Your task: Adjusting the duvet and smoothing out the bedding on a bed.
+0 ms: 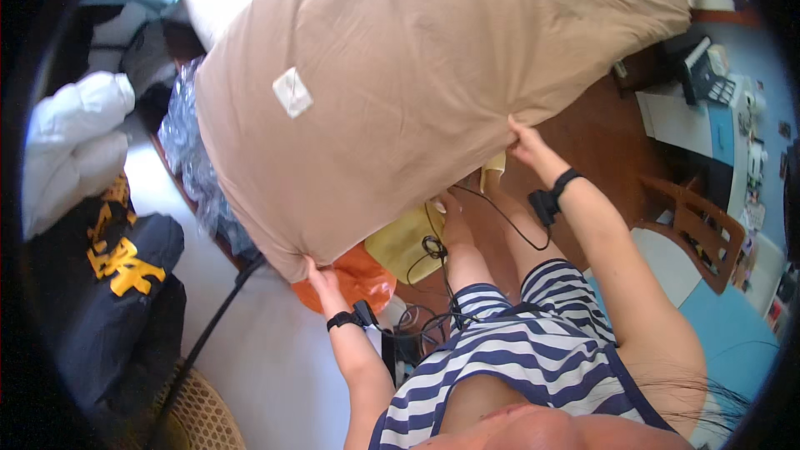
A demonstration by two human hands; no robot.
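A large tan fabric cover [387, 112], padded like a quilt, spreads in front of me and fills the upper middle of the view. My left hand [322, 278] pinches its near left corner. Farther to the right, my right hand [522, 140] grips the near edge. A small white square patch [292, 93] lies on the cloth's left part. Both wrists wear black straps with small devices and cables [431, 250]. What lies beneath the cover is mostly hidden.
An orange plastic item [350, 278] and a yellow cloth-like item [409, 240] are near my feet. Clear plastic wrapping [197, 150] and dark bags [125, 300] stand left, above a woven basket [203, 409]. A wooden chair [694, 225] and a white-and-blue desk [719, 131] are right.
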